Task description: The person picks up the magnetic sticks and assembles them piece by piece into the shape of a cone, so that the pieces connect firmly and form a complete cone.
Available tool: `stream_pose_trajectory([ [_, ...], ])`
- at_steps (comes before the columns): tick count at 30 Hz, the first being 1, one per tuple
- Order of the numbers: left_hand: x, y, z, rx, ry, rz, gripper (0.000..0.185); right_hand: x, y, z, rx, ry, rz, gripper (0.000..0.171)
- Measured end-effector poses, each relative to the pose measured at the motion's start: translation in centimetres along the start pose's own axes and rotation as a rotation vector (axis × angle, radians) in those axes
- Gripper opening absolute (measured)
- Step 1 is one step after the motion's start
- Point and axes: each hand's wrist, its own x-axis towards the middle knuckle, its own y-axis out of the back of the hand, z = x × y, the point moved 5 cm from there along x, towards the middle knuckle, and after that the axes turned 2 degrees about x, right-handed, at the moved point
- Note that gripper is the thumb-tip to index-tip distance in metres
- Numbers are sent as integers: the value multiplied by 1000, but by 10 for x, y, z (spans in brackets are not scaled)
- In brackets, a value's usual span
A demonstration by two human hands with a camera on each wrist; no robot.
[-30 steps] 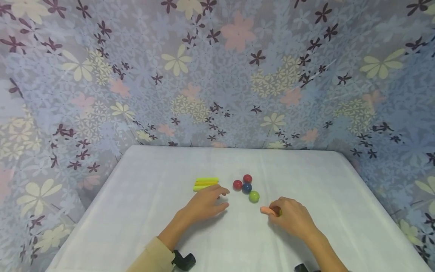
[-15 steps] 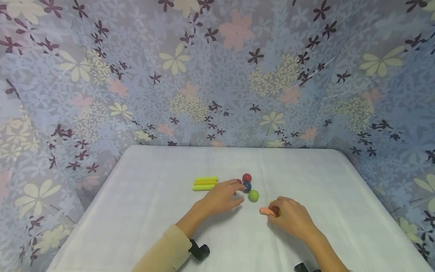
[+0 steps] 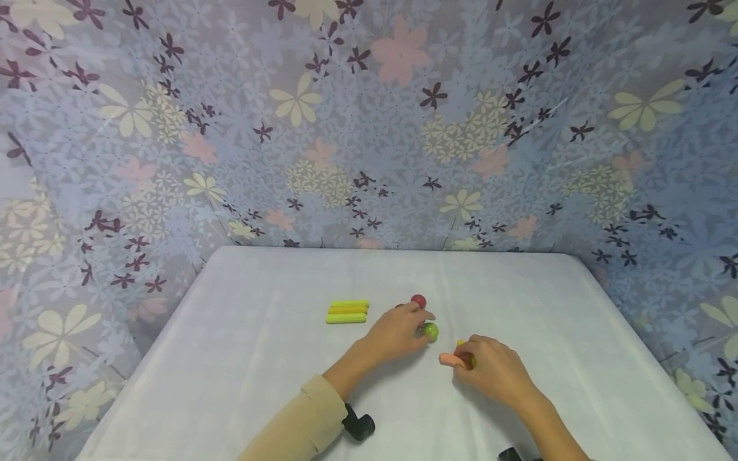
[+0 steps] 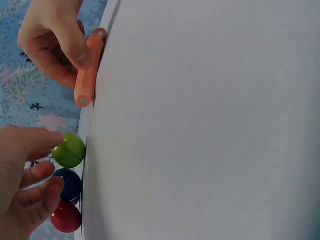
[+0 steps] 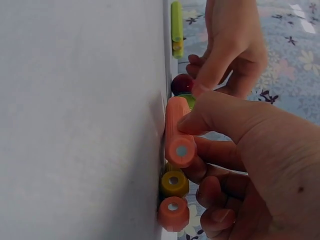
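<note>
One orange stick (image 3: 450, 360) pinched in right hand (image 3: 497, 371); left hand (image 3: 398, 333) loosely spread at green ball (image 3: 431, 331), contact unclear. Both midway between table (image 3: 242, 358) side edges. I'd pinch the ball's sides gently; it could roll.

White-draped table (image 3: 242, 358), three yellow and lime sticks (image 3: 347, 310) side by side, red ball (image 3: 418, 300), blue ball (image 4: 73, 186), green ball (image 3: 430, 331), yellow stick (image 5: 175, 186) beside orange stick (image 5: 173, 217)

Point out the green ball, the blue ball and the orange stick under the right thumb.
Green ball (image 4: 72, 152): left wrist view, middle of its side.
Blue ball (image 4: 73, 183): left wrist view, its uncovered part.
Orange stick (image 4: 88, 81): left wrist view, along its length.
</note>
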Motion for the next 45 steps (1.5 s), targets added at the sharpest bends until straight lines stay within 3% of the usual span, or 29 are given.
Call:
stream_pose_trajectory([
  [13, -2, -8, -4, -20, 39, -37, 32, -1, -2, 0, 7, 10, -1, 29],
  [26, -23, -1, -11, -197, 44, -44, 40, 2, -3, -3, 3, 8, -11, 26],
  [34, -35, -1, -20, -301, 30, -43, 33, 3, -2, -4, -9, 9, -6, 27],
  [40, -42, -1, -25, -408, 71, -61, 32, 8, -2, -7, -7, -8, -12, 24],
  [45, -48, 2, -28, -425, 83, -42, 31, 12, -1, -11, -25, -5, -6, 21],
])
